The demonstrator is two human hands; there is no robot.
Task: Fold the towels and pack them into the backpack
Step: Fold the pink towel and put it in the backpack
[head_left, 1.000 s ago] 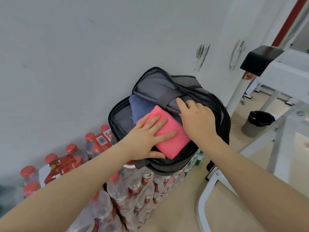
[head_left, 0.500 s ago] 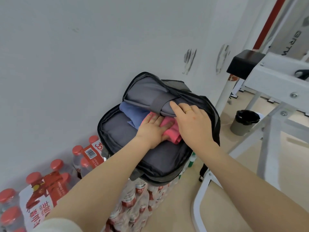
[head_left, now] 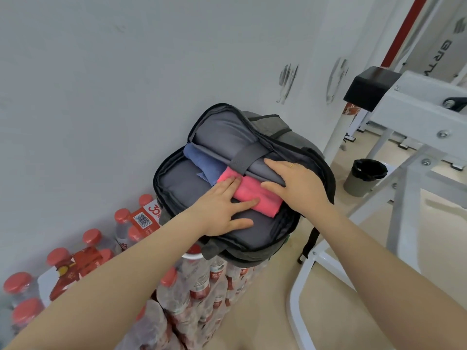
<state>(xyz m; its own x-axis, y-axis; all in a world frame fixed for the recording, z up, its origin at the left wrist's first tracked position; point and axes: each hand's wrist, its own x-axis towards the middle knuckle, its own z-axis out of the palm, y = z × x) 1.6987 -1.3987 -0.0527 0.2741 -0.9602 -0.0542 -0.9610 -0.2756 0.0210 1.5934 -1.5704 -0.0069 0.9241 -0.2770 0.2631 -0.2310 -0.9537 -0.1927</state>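
Note:
The grey backpack [head_left: 174,164] lies open on a stack of bottle packs. Inside its main compartment a folded pink towel [head_left: 257,198] sits next to a folded blue towel [head_left: 202,162], both tucked partly under the grey inner divider [head_left: 222,137] with its strap. My left hand [head_left: 222,208] lies flat with fingers spread, fingertips on the pink towel's left edge and palm on the front panel. On the divider rests my right hand [head_left: 295,183], its thumb touching the pink towel's right side. Neither hand grips anything.
Shrink-wrapped packs of red-capped water bottles [head_left: 202,286] support the backpack and stand along the white wall at left. A white metal frame [head_left: 409,188] rises at right, with a black-lined bin [head_left: 366,176] behind it on the beige floor.
The pink towel went from lying on top to sitting down inside the compartment. My left hand slid back to its left edge and flattened; my right hand stays on the divider.

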